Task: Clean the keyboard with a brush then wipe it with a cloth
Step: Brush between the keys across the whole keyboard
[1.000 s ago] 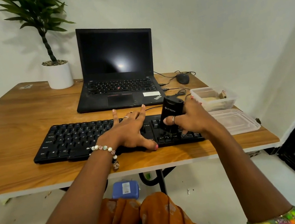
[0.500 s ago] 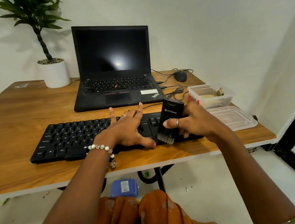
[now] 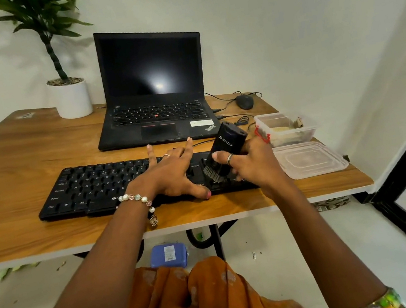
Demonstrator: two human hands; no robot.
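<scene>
A black keyboard lies along the near part of the wooden table. My left hand rests flat on its middle keys, fingers spread and straight. My right hand grips a black brush with a chunky handle, tilted, its bristles down on the keys at the keyboard's right part. The right end of the keyboard is hidden under that hand. No cloth is clearly visible.
An open black laptop stands behind the keyboard, a potted plant at the back left, a wired mouse at the back right. A clear plastic box and its lid sit right of the keyboard near the table's edge.
The brush swept toward the keyboard's near edge half a second ago and now sits slightly farther back on the keys. My left hand has stayed in place.
</scene>
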